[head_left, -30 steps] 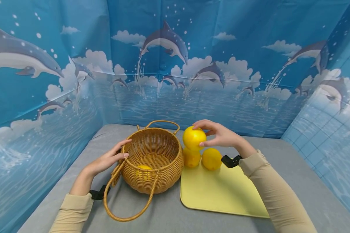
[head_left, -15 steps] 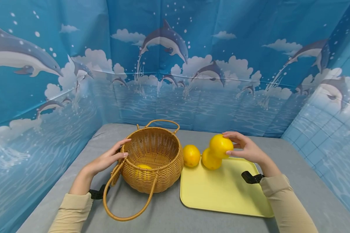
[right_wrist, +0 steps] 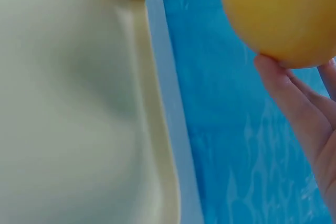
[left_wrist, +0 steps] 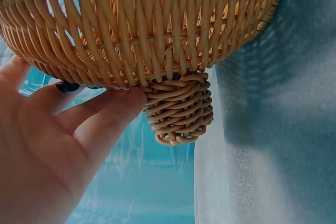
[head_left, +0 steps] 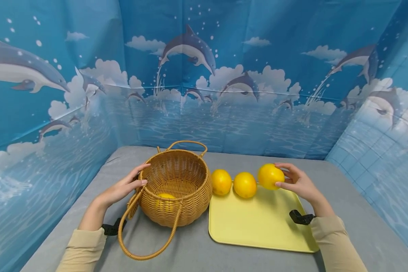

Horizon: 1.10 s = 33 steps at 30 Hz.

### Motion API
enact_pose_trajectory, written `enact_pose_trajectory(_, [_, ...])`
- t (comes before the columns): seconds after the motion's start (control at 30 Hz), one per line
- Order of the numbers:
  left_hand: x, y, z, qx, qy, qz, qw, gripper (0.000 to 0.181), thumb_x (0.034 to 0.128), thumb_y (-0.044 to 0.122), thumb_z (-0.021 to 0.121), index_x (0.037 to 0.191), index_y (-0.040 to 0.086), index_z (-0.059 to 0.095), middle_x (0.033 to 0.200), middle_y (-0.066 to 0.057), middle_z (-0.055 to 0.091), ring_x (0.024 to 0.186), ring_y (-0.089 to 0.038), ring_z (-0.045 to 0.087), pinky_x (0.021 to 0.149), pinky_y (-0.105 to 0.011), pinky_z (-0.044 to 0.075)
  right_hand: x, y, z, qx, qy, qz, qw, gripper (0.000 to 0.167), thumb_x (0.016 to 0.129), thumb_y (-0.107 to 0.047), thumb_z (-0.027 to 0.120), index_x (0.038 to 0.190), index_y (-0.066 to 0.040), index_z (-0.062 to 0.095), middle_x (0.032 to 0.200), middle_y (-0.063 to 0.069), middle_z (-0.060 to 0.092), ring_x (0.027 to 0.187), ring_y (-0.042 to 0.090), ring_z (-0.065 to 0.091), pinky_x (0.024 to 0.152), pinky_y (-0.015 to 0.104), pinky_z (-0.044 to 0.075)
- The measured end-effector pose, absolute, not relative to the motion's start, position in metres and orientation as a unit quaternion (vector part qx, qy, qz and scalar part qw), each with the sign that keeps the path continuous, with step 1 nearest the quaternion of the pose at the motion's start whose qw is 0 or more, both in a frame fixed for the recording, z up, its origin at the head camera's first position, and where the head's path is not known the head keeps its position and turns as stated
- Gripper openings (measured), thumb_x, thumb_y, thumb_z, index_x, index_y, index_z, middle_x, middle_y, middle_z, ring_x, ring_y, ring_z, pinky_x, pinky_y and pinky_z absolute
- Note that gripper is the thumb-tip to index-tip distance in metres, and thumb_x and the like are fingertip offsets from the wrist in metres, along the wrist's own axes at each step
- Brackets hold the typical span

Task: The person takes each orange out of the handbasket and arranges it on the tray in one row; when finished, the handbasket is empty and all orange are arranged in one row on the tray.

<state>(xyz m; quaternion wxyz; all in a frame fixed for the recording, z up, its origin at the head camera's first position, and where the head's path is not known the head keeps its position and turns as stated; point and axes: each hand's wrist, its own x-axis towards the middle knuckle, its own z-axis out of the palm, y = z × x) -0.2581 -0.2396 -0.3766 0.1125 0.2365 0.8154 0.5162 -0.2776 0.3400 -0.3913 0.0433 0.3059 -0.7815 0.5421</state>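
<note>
My right hand (head_left: 300,183) pinches a yellow orange (head_left: 270,176) at the far edge of the yellow tray (head_left: 258,230). In the right wrist view the orange (right_wrist: 283,14) sits between the fingertips, apart from the tray rim. Two more oranges stand to its left: one on the tray (head_left: 245,185), one beside the basket (head_left: 221,182). My left hand (head_left: 120,190) touches the left rim of the wicker basket (head_left: 193,206), fingers nearly straight. Its fingertips (left_wrist: 135,99) meet the basket's outer wall in the left wrist view. One orange (head_left: 166,196) lies inside the basket, partly hidden.
The basket's near handle (head_left: 149,257) hangs down to the front left, and its far handle (head_left: 187,142) stands up behind. A grey cloth (head_left: 187,249) covers the table. A blue dolphin curtain (head_left: 204,124) encloses the back and sides.
My right hand has carried the orange right and down, from above the orange beside the basket to the right of both oranges. The left hand stays at the basket rim.
</note>
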Motion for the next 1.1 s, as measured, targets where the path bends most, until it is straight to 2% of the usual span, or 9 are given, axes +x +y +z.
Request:
enact_pose_trajectory(0.17, [-0.258,-0.24,-0.377,0.235,0.816,0.516,0.11,0.057,0.1012,0.03,0.042,0.151,0.022,0.016,0.156,-0.011,-0.002,0.138,-0.041,0.008,0.097,-0.062,0.028,-0.282,0.349,-0.399,0.281,-0.796,0.534,0.05,0.053,0.085,0.008,0.064,0.132,0.008,0.04,0.134,-0.006,0.044,0.109,0.001,0.054,0.077,0.025,0.052])
enact_pose_trajectory(0.4, [-0.258,-0.24,-0.377,0.236,0.814,0.519,0.11,0.057,0.101,0.03,0.043,0.151,0.023,0.016,0.156,-0.011,-0.001,0.139,-0.041,0.006,0.098,-0.062,0.027,-0.283,0.356,-0.413,0.223,-0.832,0.507,0.037,0.055,0.083,-0.006,0.071,0.131,0.002,0.044,0.136,0.009,0.041,0.108,-0.005,0.05,0.081,0.023,0.05])
enact_pose_trajectory(0.53, [-0.258,-0.24,-0.378,0.238,0.813,0.519,0.11,0.057,0.101,0.03,0.043,0.151,0.023,0.017,0.156,-0.011,-0.002,0.139,-0.04,0.006,0.098,-0.062,0.028,-0.284,0.358,-0.419,0.201,-0.842,0.499,0.032,0.057,0.082,-0.009,0.073,0.131,-0.001,0.045,0.135,0.01,0.042,0.108,-0.005,0.049,0.083,0.022,0.048])
enact_pose_trajectory(0.83, [-0.259,-0.24,-0.378,0.236,0.817,0.515,0.108,0.056,0.1011,0.031,0.042,0.151,0.025,0.017,0.156,-0.011,-0.001,0.136,-0.042,0.015,0.094,-0.058,0.033,-0.287,0.361,-0.427,0.198,-0.836,0.511,-0.004,0.059,0.081,-0.009,0.074,0.132,-0.001,0.044,0.137,0.009,0.041,0.112,-0.001,0.047,0.085,0.021,0.046])
enact_pose_trajectory(1.1, [-0.257,-0.239,-0.377,0.236,0.817,0.514,0.108,0.057,0.1011,0.03,0.042,0.151,0.022,0.016,0.156,-0.011,-0.001,0.135,-0.043,0.017,0.093,-0.057,0.034,-0.287,0.359,-0.428,0.219,-0.828,0.514,-0.039,0.067,0.08,-0.006,0.074,0.136,0.0,0.038,0.142,0.023,0.032,0.115,-0.004,0.042,0.089,0.018,0.042])
